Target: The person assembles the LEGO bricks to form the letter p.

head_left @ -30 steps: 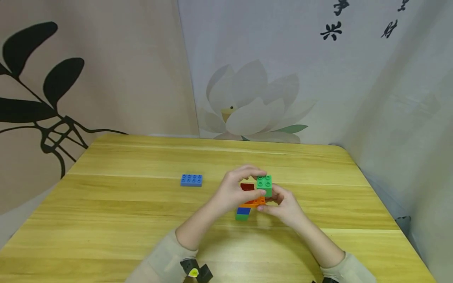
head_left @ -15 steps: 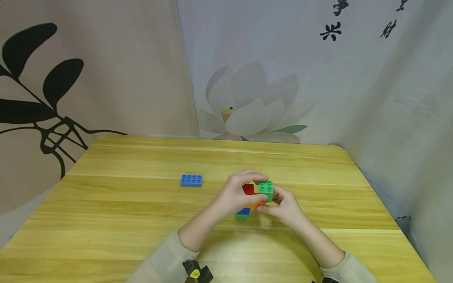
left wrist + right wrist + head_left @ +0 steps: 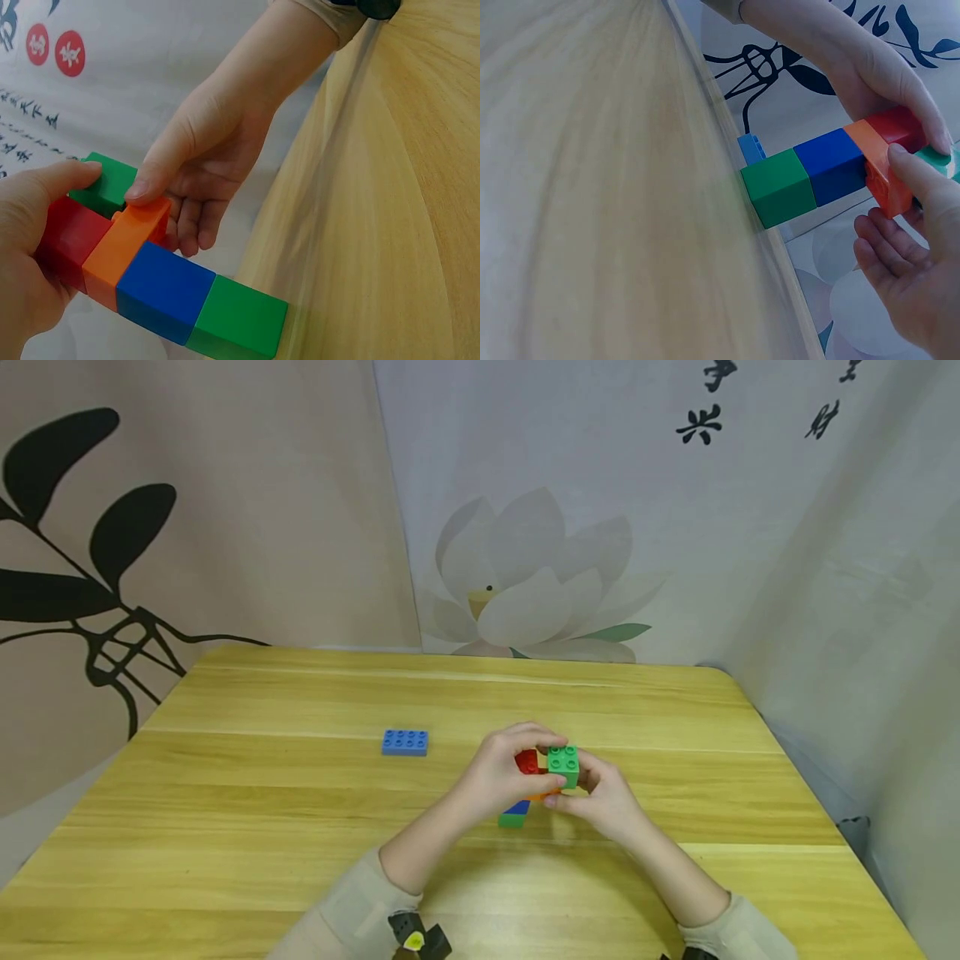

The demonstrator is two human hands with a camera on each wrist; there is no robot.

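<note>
In left hand's (image 3: 501,766) pinch, green block (image 3: 562,767); right hand's (image 3: 611,802), orange block (image 3: 126,241).

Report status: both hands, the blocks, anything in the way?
Left hand pinching upper green block, beside red block. Right hand holding orange block; upper green block's seating unclear. Loose blue brick clear of hands; no obstruction seen.

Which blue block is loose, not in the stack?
The light blue block, lying alone on the table with eight studs showing. The darker blue block sits between a green block and an orange block.
</note>
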